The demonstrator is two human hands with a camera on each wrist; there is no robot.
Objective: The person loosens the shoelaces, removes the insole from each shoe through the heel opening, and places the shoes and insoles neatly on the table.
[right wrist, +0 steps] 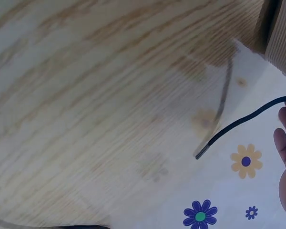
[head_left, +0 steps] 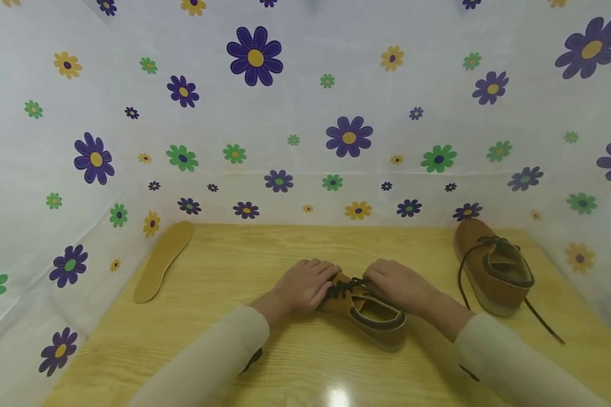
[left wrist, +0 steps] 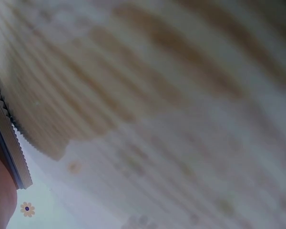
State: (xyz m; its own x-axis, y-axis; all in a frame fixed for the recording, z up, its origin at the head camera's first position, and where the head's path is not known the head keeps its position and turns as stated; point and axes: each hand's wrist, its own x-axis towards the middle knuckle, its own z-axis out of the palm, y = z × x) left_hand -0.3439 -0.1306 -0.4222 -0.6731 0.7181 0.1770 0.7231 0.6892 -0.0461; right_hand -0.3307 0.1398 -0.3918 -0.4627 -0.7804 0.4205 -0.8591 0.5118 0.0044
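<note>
A brown lace-up shoe [head_left: 343, 312] sits in the middle of the table, its opening toward me. My left hand [head_left: 302, 288] grips its toe end from the left, the thumb beside the dark laces. On the shoe's other side, the fingers of my right hand [head_left: 399, 285] are curled at the laces and hold a shoelace [right wrist: 248, 117]. In the right wrist view its tipped end dangles free of the fingers. Ribbed sole edge [left wrist: 12, 143] shows beside part of my left hand in the left wrist view. The left fingertips are partly hidden in the head view.
A second brown shoe [head_left: 509, 291] stands at the right with its laces trailing loose. One tan insole [head_left: 163, 263] lies at the far left of the wood-patterned table [head_left: 224, 254]. Flower-printed white cloth [head_left: 295, 102] rises behind and on both sides.
</note>
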